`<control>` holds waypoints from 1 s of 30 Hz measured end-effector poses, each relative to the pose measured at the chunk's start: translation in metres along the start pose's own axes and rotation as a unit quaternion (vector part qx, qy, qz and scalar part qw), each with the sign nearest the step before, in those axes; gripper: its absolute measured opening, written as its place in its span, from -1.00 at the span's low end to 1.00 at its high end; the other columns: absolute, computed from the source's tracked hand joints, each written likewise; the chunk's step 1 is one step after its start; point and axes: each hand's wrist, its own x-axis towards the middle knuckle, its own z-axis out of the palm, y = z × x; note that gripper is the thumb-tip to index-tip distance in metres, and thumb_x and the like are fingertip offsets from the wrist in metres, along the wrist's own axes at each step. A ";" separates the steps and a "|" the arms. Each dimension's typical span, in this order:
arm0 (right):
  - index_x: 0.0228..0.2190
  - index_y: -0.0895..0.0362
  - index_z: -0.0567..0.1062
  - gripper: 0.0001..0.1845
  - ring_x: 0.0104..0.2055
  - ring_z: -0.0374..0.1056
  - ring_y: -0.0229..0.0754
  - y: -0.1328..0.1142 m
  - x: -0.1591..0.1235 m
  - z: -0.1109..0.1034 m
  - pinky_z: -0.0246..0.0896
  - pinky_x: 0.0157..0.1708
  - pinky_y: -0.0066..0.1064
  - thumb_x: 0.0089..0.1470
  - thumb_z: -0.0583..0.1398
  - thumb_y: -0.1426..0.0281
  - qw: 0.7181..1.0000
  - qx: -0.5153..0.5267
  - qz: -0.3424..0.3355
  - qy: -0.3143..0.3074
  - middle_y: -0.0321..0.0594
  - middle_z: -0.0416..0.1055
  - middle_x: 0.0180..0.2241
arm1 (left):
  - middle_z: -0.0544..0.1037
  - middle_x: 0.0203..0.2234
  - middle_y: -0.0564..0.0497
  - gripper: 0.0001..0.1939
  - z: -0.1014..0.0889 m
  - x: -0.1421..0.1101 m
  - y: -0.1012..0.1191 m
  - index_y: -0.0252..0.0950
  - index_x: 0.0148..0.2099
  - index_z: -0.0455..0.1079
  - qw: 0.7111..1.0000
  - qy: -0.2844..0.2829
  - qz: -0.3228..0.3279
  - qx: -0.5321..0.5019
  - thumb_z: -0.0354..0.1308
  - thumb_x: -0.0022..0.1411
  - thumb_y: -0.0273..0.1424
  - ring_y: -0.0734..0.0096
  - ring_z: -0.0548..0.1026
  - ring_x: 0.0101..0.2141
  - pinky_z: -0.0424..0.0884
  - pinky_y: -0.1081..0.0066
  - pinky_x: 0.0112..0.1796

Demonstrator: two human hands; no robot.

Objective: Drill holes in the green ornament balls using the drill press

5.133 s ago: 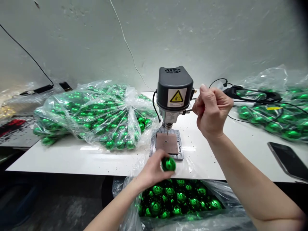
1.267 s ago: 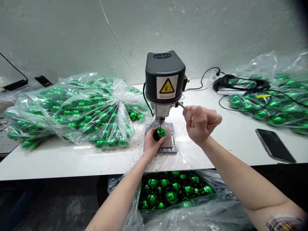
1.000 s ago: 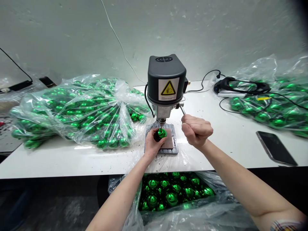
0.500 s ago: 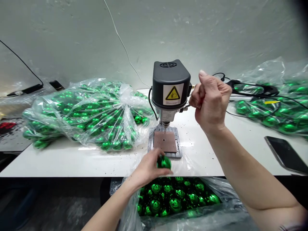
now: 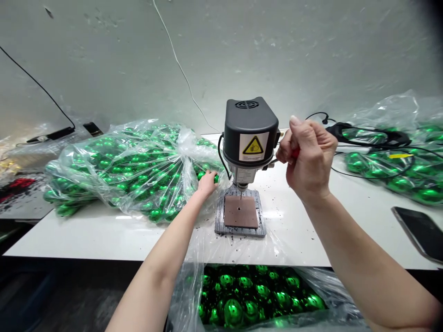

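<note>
drill press (image 5: pixel 251 127): between both hands' fingers, bit above brown plate (image 5: pixel 241 219)
left hand (image 5: pixel 207 184): fingers slightly curled over green balls (image 5: pixel 216 178) at clear bag (image 5: pixel 188 144); cannot tell if gripping one
right hand (image 5: pixel 309 157): fingers wrapped around red handle (image 5: pixel 296 153)
phone (image 5: pixel 419 234): right of right fingers, on white table (image 5: pixel 114 240)

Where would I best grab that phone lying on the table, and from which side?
I'd pinch the phone by its two long edges, near the middle, coming straight down from above. It lies flat on the white table, so fingers probably won't slip beneath it easily, but both long edges look free of other things.
</note>
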 end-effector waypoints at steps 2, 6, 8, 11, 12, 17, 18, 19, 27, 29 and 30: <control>-0.70 0.07 0.14 -0.48 -0.71 -0.06 -0.39 0.000 0.001 -0.001 -0.21 -0.71 -0.36 0.17 0.24 0.29 1.000 -0.002 0.002 -0.003 -0.42 0.08 -0.75 | 0.49 -0.13 -0.14 -0.66 -0.003 -0.005 -0.001 -0.27 -0.14 0.47 1.000 0.019 -0.006 -0.006 0.35 -0.02 -0.57 0.06 0.53 -0.14 0.42 0.18 -0.07; -0.71 0.08 0.16 -0.48 -0.70 -0.05 -0.40 0.000 0.002 -0.001 -0.21 -0.71 -0.37 0.14 0.26 0.26 1.000 0.015 0.012 -0.001 -0.43 0.09 -0.75 | 0.50 -0.17 -0.11 -0.47 -0.029 -0.035 0.000 -0.31 0.07 0.34 0.973 0.124 -0.058 -0.188 0.37 0.05 -0.38 0.23 0.52 -0.21 0.46 0.25 -0.14; -0.70 0.07 0.18 -0.50 -0.69 -0.02 -0.39 0.001 0.003 -0.001 -0.18 -0.69 -0.37 0.13 0.26 0.26 1.000 0.023 0.013 0.000 -0.43 0.11 -0.74 | 0.53 -0.20 -0.10 -0.44 -0.041 -0.059 0.006 -0.33 0.08 0.34 0.944 0.090 -0.059 -0.311 0.39 0.05 -0.30 0.29 0.53 -0.24 0.48 0.30 -0.20; -0.66 0.05 0.24 -0.56 -0.65 0.09 -0.36 0.006 0.009 -0.002 -0.06 -0.65 -0.36 0.14 0.25 0.23 1.000 0.019 0.011 0.000 -0.38 0.22 -0.69 | 0.58 -0.18 -0.13 -0.51 -0.046 -0.098 0.017 -0.31 0.03 0.42 0.909 -0.050 -0.041 -0.413 0.35 0.11 -0.19 0.27 0.55 -0.19 0.50 0.33 -0.23; -0.63 0.05 0.26 -0.58 -0.63 0.11 -0.35 0.010 0.012 -0.003 -0.01 -0.64 -0.36 0.14 0.25 0.20 1.000 0.019 0.015 0.004 -0.38 0.26 -0.66 | 0.58 -0.15 -0.13 -0.52 -0.044 -0.109 0.019 -0.30 0.04 0.42 0.898 -0.082 -0.043 -0.430 0.33 0.13 -0.16 0.26 0.56 -0.17 0.52 0.33 -0.23; -0.53 0.01 0.32 -0.63 -0.65 0.15 -0.36 0.027 0.027 -0.005 0.04 -0.67 -0.39 0.07 0.28 0.06 0.998 0.024 0.059 0.007 -0.39 0.32 -0.58 | 0.56 -0.12 -0.11 -0.41 -0.025 -0.134 0.020 -0.28 0.10 0.36 0.895 -0.059 -0.059 -0.438 0.40 0.04 -0.27 0.32 0.57 -0.22 0.53 0.31 -0.20; -0.54 0.02 0.32 -0.61 -0.65 0.15 -0.37 0.029 0.030 -0.006 0.04 -0.68 -0.40 0.06 0.29 0.05 0.998 0.025 0.063 0.004 -0.39 0.30 -0.60 | 0.57 -0.15 -0.10 -0.42 -0.021 -0.135 0.019 -0.29 0.07 0.37 0.903 -0.040 -0.051 -0.425 0.41 0.01 -0.31 0.34 0.56 -0.23 0.52 0.32 -0.20; -0.55 0.02 0.31 -0.60 -0.66 0.14 -0.37 0.030 0.032 -0.007 0.03 -0.69 -0.40 0.05 0.29 0.04 0.997 0.024 0.067 0.003 -0.40 0.27 -0.62 | 0.58 -0.17 -0.10 -0.44 -0.018 -0.135 0.019 -0.30 0.05 0.38 0.911 -0.027 -0.040 -0.410 0.42 -0.01 -0.34 0.34 0.56 -0.24 0.51 0.33 -0.20; -0.60 0.04 0.21 -0.47 -0.68 0.06 -0.38 0.041 0.049 -0.008 -0.01 -0.70 -0.38 0.14 0.16 -0.07 0.997 -0.005 0.083 -0.007 -0.38 0.20 -0.66 | 0.55 -0.11 -0.10 -0.46 0.010 -0.125 0.024 -0.26 0.11 0.45 0.942 -0.046 0.058 -0.326 0.39 0.06 -0.33 0.27 0.54 -0.18 0.48 0.28 -0.16; -0.61 0.03 0.20 -0.44 -0.68 0.03 -0.38 0.042 0.050 -0.007 -0.02 -0.70 -0.37 0.15 0.11 -0.13 0.996 -0.009 0.086 -0.001 -0.37 0.19 -0.67 | 0.53 -0.08 -0.12 -0.43 0.019 -0.121 0.024 -0.26 0.13 0.45 0.943 -0.046 0.062 -0.324 0.40 0.05 -0.33 0.23 0.54 -0.14 0.47 0.27 -0.14; -0.60 0.03 0.19 -0.43 -0.68 0.02 -0.38 0.041 0.050 -0.007 -0.03 -0.70 -0.37 0.14 0.09 -0.15 0.996 -0.012 0.085 -0.004 -0.38 0.18 -0.68 | 0.52 -0.06 -0.13 -0.42 0.024 -0.119 0.023 -0.27 0.14 0.45 0.942 -0.049 0.058 -0.328 0.40 0.05 -0.34 0.21 0.54 -0.12 0.47 0.26 -0.13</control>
